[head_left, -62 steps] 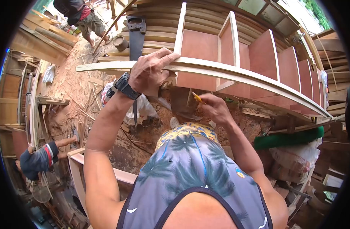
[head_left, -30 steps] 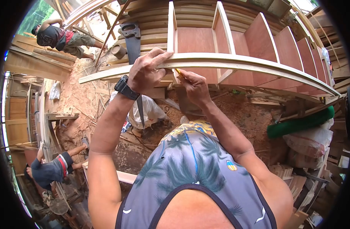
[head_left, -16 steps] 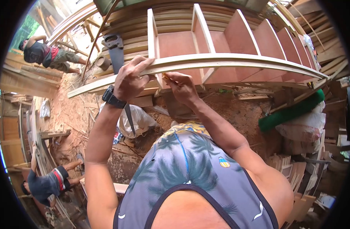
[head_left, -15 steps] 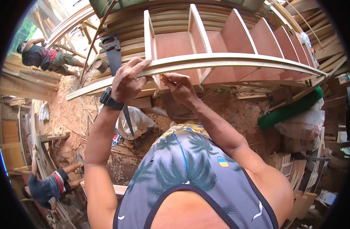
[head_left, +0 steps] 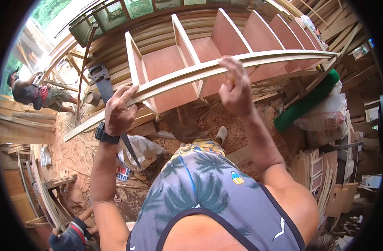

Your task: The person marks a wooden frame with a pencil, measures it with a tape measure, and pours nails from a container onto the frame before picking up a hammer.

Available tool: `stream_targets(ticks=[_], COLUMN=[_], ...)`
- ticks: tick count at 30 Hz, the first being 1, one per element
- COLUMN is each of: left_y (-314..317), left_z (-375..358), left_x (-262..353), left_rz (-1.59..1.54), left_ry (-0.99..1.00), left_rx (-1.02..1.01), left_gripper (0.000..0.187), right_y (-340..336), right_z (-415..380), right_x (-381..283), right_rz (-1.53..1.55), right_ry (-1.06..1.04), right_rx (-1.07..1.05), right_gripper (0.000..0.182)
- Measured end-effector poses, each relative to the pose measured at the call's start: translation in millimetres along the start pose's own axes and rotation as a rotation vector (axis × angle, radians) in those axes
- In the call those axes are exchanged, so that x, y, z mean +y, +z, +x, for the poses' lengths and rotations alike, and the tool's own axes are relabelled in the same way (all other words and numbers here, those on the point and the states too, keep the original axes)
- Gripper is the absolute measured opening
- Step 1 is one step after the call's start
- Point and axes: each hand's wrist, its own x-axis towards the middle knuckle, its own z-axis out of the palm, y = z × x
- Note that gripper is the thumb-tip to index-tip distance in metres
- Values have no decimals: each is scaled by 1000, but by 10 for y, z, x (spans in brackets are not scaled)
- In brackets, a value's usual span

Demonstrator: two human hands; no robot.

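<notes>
A long pale wooden strip point(head_left: 266, 60) lies slantwise along the near side of a wooden shelf frame point(head_left: 166, 60) with reddish plywood panels and upright dividers. My left hand point(head_left: 119, 111) is closed around the strip toward its left end, beside the first divider. Farther right, my right hand point(head_left: 235, 90) is at the strip, its index finger reaching over the top edge. Its fingers are curled and blurred by motion around what looks like a short orange-brown pencil-like stick, mostly hidden by the fingers.
A handsaw point(head_left: 101, 81) rests on stacked boards left of the frame. Below are a white sack point(head_left: 139, 152) and sawdust-covered ground. A green roll point(head_left: 306, 100) and another sack point(head_left: 321, 115) lie at right. Two other people, one at upper left point(head_left: 30, 90), one at lower left point(head_left: 72, 234), are nearby.
My right hand has moved right along the strip, away from my left hand, which keeps its grip. The view has shifted, showing more of the glass panes behind the frame.
</notes>
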Motion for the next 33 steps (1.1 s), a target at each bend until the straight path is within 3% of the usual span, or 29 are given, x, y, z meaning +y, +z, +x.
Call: stream_targets(ticks=[2,4,10,14,17,19,22,25,27,33], left_y=[-2,-20,-6,-14,-49,-17,324,731,934,1073], left_z=[-6,9,6,11,35,156,414,680,780,842], left_x=[-10,35,21,31,116,300,597,797,857,820], left_rz=[-46,-41,-14,3,30,471,352,324,242,328], left_ry=[23,24,28,40,-61,89,164,230,169,204], left_rx=[13,-2,12,9,-56,-73,-51,31,13,-23], left_gripper=[50,50,50,49,52,65,81,78,72,51], right_y=[-186,-230,-36,-38,-59,-49,-32,-31,-36,-31], right_z=[132,139,153,187,208,211,203,208,215,176], right_x=[233,407,431,383,352,390,418,398,390,407], right_rz=[-254,-438,-403,-386,-407,-438,-442,-448,-452,-375], right_ry=[155,121,236,253,272,260,241,266,265,275], right_rx=[-121,-187,-8,26,-3,-17,3,-10,-6,36], right_gripper=[79,76,58,51,49,46,46,46,46,45])
